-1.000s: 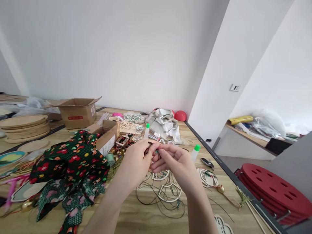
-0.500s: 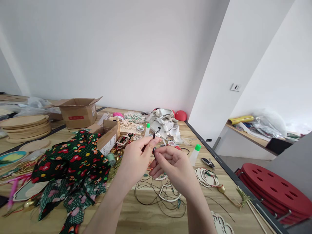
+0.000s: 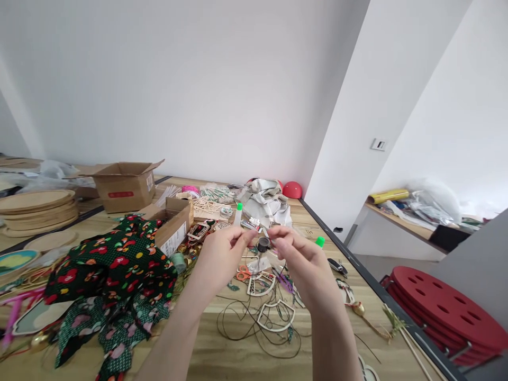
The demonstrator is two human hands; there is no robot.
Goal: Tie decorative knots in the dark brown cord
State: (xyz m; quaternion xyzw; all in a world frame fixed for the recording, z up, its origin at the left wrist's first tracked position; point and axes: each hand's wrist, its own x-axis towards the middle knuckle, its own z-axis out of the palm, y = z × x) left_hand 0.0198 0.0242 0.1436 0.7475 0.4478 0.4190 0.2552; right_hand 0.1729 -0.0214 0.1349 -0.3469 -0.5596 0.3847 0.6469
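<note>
My left hand [image 3: 222,259] is closed in a pinch, thumb against forefinger; whatever lies between these fingertips is too small to make out. To its right, my right hand [image 3: 304,259] also pinches, and a thin dark cord [image 3: 282,266] hangs below its fingers. A small gap separates the fingertips of both hands. Through that gap a black spool [image 3: 263,244] shows. Beneath my hands lie a white fan-shaped wooden frame [image 3: 262,285], another frame [image 3: 277,328] within loops of dark cord [image 3: 234,334], and orange-handled scissors [image 3: 243,273].
Patterned dark green fabric [image 3: 115,264] lies left, beside an open cardboard box [image 3: 174,225]. A green-capped bottle [image 3: 238,214] stands behind my hands, before crumpled grey cloth [image 3: 265,198]. Stacked red stools [image 3: 448,307] stand beyond the table's right edge.
My hands have moved apart, the right one shifting right. The black cord end that stuck up above my left fingers no longer shows. The spool and scissors have come into view.
</note>
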